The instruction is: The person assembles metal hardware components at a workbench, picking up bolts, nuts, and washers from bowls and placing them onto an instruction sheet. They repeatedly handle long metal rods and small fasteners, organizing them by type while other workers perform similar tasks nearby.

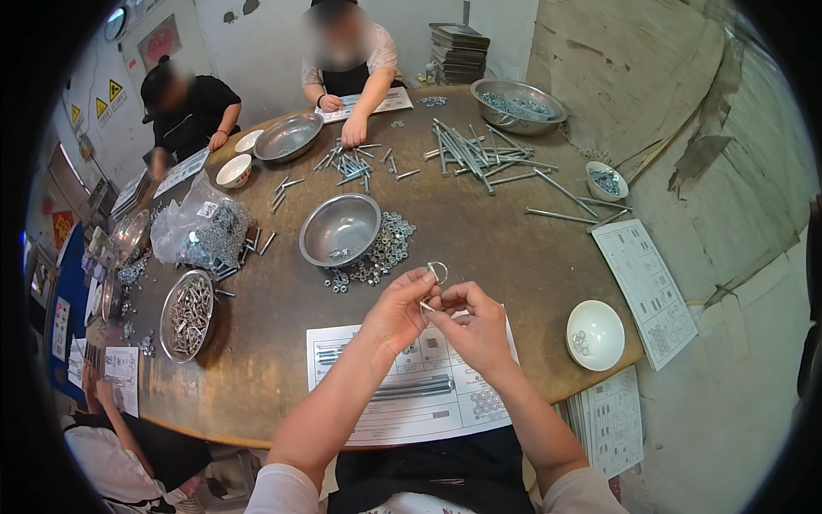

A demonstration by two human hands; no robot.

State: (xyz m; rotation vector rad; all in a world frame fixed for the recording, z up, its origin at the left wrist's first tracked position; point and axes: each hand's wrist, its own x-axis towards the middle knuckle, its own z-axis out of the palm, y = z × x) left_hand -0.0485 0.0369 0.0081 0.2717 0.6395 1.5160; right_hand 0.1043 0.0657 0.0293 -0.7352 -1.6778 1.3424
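Over a printed sheet (377, 426) at the table's near edge, my two hands meet. A small shiny metal ring (443, 272) sticks up from the fingertips of my left hand (396, 310), which is closed on it. My right hand (473, 330) pinches beside it, with a short pale metal piece (427, 307) showing between the hands. Whether that piece belongs to the ring is hidden by the fingers. Long metal rods (411, 388) and round washers (486, 403) show on the sheet. A white bowl (610, 332) with several rings or washers in it stands to the right.
Ahead stands a steel bowl (330, 214) beside a heap of nuts (390, 244). Long bolts (479, 154) lie farther back. A bowl of small screws (190, 319) and a plastic bag (201, 227) are left. Other people sit around; one person's hand (354, 130) reaches into bolts.
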